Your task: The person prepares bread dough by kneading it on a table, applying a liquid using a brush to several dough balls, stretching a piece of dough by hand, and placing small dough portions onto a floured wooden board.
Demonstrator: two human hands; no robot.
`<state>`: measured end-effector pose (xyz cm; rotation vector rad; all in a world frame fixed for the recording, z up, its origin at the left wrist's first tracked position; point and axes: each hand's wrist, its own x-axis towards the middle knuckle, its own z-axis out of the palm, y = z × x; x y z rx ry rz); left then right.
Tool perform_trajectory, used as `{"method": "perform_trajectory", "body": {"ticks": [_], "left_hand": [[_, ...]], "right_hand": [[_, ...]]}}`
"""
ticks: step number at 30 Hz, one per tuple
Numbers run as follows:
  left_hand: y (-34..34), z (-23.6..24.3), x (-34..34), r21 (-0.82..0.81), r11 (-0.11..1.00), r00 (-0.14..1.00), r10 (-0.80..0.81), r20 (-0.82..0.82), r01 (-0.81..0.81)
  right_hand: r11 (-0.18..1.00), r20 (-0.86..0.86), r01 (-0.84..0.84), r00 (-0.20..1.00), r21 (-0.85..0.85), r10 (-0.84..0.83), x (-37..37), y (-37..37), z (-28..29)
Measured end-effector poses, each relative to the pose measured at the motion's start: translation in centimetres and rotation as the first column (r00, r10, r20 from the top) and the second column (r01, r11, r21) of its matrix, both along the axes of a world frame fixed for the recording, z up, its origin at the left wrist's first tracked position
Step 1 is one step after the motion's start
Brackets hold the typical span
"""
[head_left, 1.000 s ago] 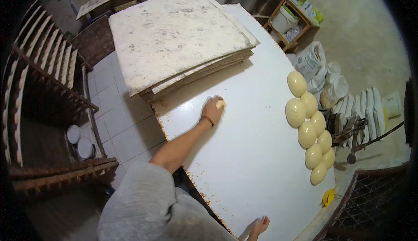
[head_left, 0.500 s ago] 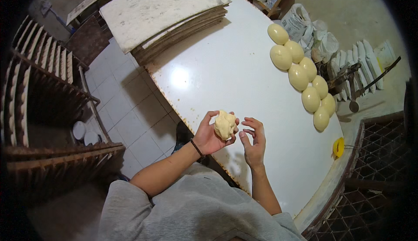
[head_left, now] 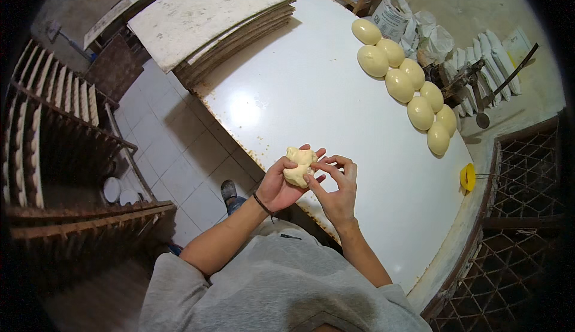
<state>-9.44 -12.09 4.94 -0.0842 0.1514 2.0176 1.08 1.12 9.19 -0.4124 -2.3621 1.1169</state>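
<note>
My left hand (head_left: 279,187) holds a lumpy piece of pale yellow dough (head_left: 296,167) in its palm, thumb on top, above the near edge of the white tabletop (head_left: 389,194). My right hand (head_left: 335,191) pinches the dough from the right with thumb and fingers. On the table's right side lie several smooth, glossy dough balls (head_left: 398,85) in a staggered group. A stack of floury boards (head_left: 206,17) sits at the table's far left.
A rack with slatted trays (head_left: 51,86) stands at the left on white floor tiles (head_left: 153,116), near white tubs (head_left: 112,189). At right are sacks (head_left: 392,14), a metal grille (head_left: 521,188) and a yellow object (head_left: 467,177). A long bench (head_left: 123,8) is behind.
My left hand has come back from beside the boards toward my body with the dough. My right hand has moved up from the lower edge and closed onto the dough. The view has shifted.
</note>
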Motion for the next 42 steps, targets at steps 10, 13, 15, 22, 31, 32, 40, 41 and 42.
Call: {"method": "perform_trajectory", "body": {"ticks": [10, 13, 15, 22, 31, 32, 40, 41, 42], "left_hand": [[-10.7, -1.1, -8.8, -0.183, 0.962, 0.979, 0.193, -0.059, -0.201], [-14.0, -3.7, -12.9, -0.270, 0.916, 0.955, 0.293, -0.053, -0.296], [-16.4, -6.8, -15.6, -0.317, 0.890, 0.940, 0.341, -0.017, -0.328], [-30.4, -18.7, -22.4, -0.562, 0.715, 0.882, 0.467, -0.059, -0.416], [-46.7, -28.0, -19.5, -0.869, 0.324, 0.803, 0.581, -0.130, -0.375], [-47.8, -27.9, -18.2, -0.891, 0.288, 0.803, 0.582, -0.128, -0.351], [-44.3, -22.9, -13.4, -0.944, 0.017, 0.661, 0.718, -0.218, -0.330], [-42.8, -22.3, -13.9, -0.967, 0.032, 0.651, 0.745, -0.145, -0.251], [-42.5, -21.2, -13.8, -0.945, 0.170, 0.697, 0.713, -0.078, -0.280]], "right_hand": [[0.797, 0.207, -0.181, 0.911, -0.577, 0.356, -11.6, -5.9, -2.6], [0.579, 0.179, -0.022, 0.940, -0.815, 0.289, -15.5, -7.6, -7.2], [0.548, 0.240, 0.110, 0.956, -0.829, 0.171, -16.7, -7.3, -12.0], [0.642, 0.334, 0.489, 0.873, -0.591, -0.357, -16.7, 0.2, -22.9], [0.921, 0.015, 0.321, 0.945, -0.221, -0.326, -40.0, 8.4, -25.8], [0.942, -0.017, 0.287, 0.956, -0.172, -0.294, -43.7, 9.1, -24.3], [0.979, 0.159, 0.036, 0.985, 0.201, -0.069, -64.0, 21.5, -22.9], [0.962, 0.183, 0.033, 0.979, 0.273, -0.085, -65.7, 24.3, -24.0], [0.944, 0.202, 0.018, 0.975, 0.329, -0.089, -67.5, 25.9, -25.3]]}}
